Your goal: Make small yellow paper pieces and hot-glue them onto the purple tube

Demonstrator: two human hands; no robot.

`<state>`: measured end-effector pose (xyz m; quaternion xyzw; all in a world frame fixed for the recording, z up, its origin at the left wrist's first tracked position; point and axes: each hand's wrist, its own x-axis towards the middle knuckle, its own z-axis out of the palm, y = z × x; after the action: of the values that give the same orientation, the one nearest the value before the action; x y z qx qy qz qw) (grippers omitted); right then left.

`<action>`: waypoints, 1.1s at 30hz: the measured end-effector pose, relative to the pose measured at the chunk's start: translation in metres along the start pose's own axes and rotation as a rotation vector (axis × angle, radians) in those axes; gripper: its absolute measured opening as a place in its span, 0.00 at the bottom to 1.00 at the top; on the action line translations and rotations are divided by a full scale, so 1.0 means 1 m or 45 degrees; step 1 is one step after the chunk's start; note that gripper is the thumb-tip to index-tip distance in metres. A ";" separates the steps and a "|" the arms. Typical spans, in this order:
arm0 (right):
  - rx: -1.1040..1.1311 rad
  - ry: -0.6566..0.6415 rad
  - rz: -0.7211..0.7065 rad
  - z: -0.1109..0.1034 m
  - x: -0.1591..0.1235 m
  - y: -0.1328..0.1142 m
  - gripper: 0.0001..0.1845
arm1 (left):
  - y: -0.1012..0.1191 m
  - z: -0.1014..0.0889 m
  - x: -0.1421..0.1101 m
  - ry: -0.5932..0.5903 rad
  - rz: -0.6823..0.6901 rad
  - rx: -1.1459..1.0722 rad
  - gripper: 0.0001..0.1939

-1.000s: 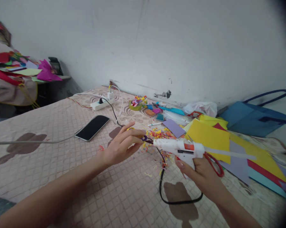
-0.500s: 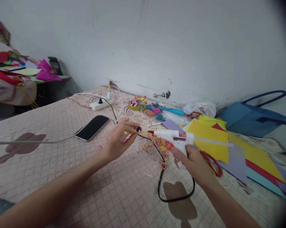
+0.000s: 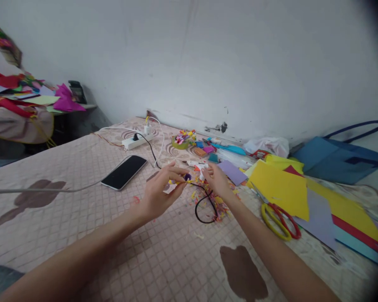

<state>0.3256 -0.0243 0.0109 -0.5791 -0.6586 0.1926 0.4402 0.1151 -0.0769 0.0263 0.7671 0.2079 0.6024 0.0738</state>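
My left hand (image 3: 160,191) pinches a small purple and yellow paper piece (image 3: 187,177), its purple part rolled into a curl. To its right, my right hand (image 3: 216,180) is wrapped round a white hot glue gun (image 3: 195,163), which now sits low over the table beyond the paper piece. The fingers hide part of its handle. A black cord (image 3: 204,222) loops below the gun. Loose paper scraps (image 3: 222,205) in yellow, red and pink lie under and around my right hand.
Scissors (image 3: 278,222) with red and yellow handles lie beside coloured paper sheets (image 3: 280,188). A phone (image 3: 124,172) is on the left, near a power strip (image 3: 137,141). A bowl of paper bits (image 3: 184,140) and a blue bag (image 3: 340,159) stand by the wall.
My right hand has carried the glue gun away from me and to the left, toward the scraps. My left hand has drawn back slightly left and closed on the paper piece.
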 end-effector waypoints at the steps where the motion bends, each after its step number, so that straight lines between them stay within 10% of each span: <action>1: -0.004 0.052 -0.042 -0.005 -0.010 -0.009 0.17 | 0.001 0.000 -0.001 -0.005 -0.006 -0.014 0.13; 7: 0.428 -0.127 -0.452 -0.019 -0.069 -0.066 0.10 | 0.009 0.004 -0.001 -0.011 -0.037 -0.081 0.12; 33: 0.532 -0.046 -0.324 -0.009 -0.080 -0.069 0.04 | 0.017 0.009 -0.003 -0.054 -0.136 -0.104 0.08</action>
<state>0.2868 -0.1192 0.0399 -0.3844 -0.6798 0.2780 0.5593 0.1270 -0.0923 0.0275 0.7638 0.2223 0.5892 0.1415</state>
